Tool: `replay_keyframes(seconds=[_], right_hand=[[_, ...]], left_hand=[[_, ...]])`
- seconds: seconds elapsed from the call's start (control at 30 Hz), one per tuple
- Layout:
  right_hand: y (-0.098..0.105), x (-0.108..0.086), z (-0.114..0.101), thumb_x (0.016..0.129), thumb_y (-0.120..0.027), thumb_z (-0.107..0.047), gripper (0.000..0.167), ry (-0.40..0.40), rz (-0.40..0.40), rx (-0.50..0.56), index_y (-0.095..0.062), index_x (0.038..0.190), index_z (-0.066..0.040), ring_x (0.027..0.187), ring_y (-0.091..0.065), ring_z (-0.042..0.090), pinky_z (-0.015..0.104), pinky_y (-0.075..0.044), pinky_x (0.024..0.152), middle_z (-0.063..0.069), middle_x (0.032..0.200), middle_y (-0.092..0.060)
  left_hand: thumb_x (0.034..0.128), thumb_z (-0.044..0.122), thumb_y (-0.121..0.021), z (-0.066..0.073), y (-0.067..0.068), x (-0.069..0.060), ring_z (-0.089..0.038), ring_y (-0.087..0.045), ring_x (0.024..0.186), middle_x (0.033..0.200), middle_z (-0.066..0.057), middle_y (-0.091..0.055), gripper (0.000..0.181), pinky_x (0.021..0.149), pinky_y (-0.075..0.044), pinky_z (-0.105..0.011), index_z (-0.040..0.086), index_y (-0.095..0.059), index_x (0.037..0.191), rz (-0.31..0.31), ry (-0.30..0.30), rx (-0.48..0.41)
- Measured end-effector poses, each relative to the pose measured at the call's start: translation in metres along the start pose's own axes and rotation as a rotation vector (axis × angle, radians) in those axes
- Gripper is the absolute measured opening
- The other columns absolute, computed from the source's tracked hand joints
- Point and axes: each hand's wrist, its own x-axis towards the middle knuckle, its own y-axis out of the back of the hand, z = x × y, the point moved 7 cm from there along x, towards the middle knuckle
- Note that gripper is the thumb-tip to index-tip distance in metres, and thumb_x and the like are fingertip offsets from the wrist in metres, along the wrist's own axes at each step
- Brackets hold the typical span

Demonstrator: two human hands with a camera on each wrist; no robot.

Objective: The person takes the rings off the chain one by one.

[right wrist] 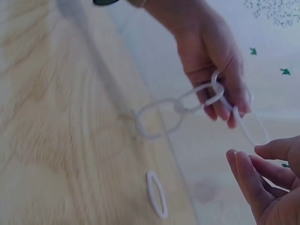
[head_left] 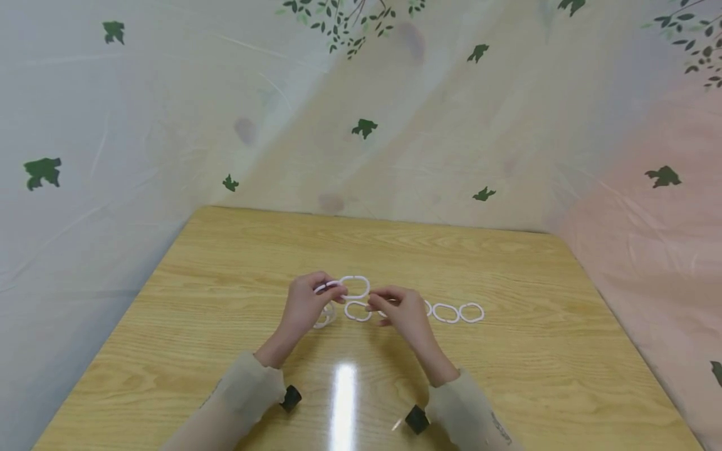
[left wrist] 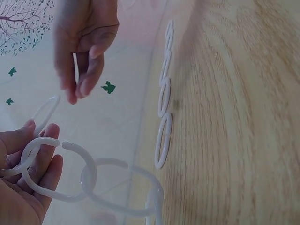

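Observation:
My left hand [head_left: 304,304] pinches a link of a white plastic chain. One oval link [head_left: 355,287] points from its fingers toward the right hand, and other joined links [left wrist: 124,187] hang from the hand down to the table, seen in the left wrist view. My right hand [head_left: 407,313] is by the far end of that oval link, thumb and fingers slightly bent and close together. In the left wrist view a small gap separates the right hand [left wrist: 86,37] from the link [left wrist: 47,112]. The right hand covers part of the row of rings behind it.
White oval rings, each with a small split, lie in a row across the middle of the wooden table [head_left: 395,250], among them one [head_left: 358,319] behind the hands and two [head_left: 446,321] [head_left: 471,322] at the right end. A patterned cloth [head_left: 282,156] hangs behind the table.

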Motion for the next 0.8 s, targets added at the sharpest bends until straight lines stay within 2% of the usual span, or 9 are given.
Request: replay_keyframes(seconds=[0.13, 0.27, 0.4, 0.57, 0.8], right_hand=[[-0.003, -0.004, -0.007, 0.087, -0.070, -0.007, 0.021, -0.001, -0.035, 0.051, -0.069, 0.104, 0.006, 0.084, -0.074, 0.023, 0.031, -0.062, 0.059, 0.020, 0.097, -0.073], [-0.004, -0.006, -0.010, 0.089, -0.068, -0.007, 0.022, -0.014, -0.030, 0.100, -0.067, 0.104, 0.009, 0.084, -0.073, 0.023, 0.029, -0.062, 0.059, 0.018, 0.094, -0.074], [-0.002, -0.006, -0.010, 0.091, -0.066, -0.008, 0.024, -0.027, -0.017, 0.142, -0.064, 0.104, 0.012, 0.080, -0.074, 0.020, 0.030, -0.062, 0.059, 0.014, 0.091, -0.075], [0.003, -0.005, -0.009, 0.093, -0.063, -0.007, 0.023, -0.041, 0.000, 0.168, -0.063, 0.105, 0.012, 0.074, -0.072, 0.009, 0.033, -0.062, 0.060, 0.010, 0.090, -0.075], [0.009, -0.004, -0.006, 0.094, -0.062, -0.007, 0.021, -0.063, 0.019, 0.199, -0.063, 0.104, 0.012, 0.072, -0.072, 0.009, 0.025, -0.060, 0.056, 0.009, 0.087, -0.075]], left_hand=[[0.0838, -0.002, -0.071, 0.001, -0.002, -0.001, -0.015, -0.072, 0.065, 0.085, -0.024, -0.073, 0.010, 0.064, -0.059, -0.021, -0.011, -0.065, 0.083, -0.012, 0.012, -0.017], [0.0832, 0.000, -0.072, 0.004, -0.004, -0.002, -0.019, -0.072, 0.067, 0.086, -0.023, -0.073, 0.011, 0.067, -0.061, -0.033, -0.009, -0.067, 0.085, -0.047, 0.005, -0.011], [0.0841, 0.001, -0.072, 0.007, -0.009, -0.004, -0.026, -0.073, 0.071, 0.087, -0.025, -0.072, 0.013, 0.073, -0.061, -0.045, -0.010, -0.067, 0.090, -0.119, -0.028, -0.008], [0.0851, 0.001, -0.071, 0.004, -0.013, -0.005, -0.028, -0.073, 0.074, 0.089, -0.024, -0.071, 0.016, 0.077, -0.061, -0.044, -0.010, -0.066, 0.096, -0.182, -0.007, -0.019], [0.0845, 0.004, -0.072, 0.001, -0.013, -0.006, -0.026, -0.073, 0.076, 0.090, -0.023, -0.072, 0.020, 0.078, -0.060, -0.048, -0.009, -0.068, 0.099, -0.211, 0.000, 0.017]])
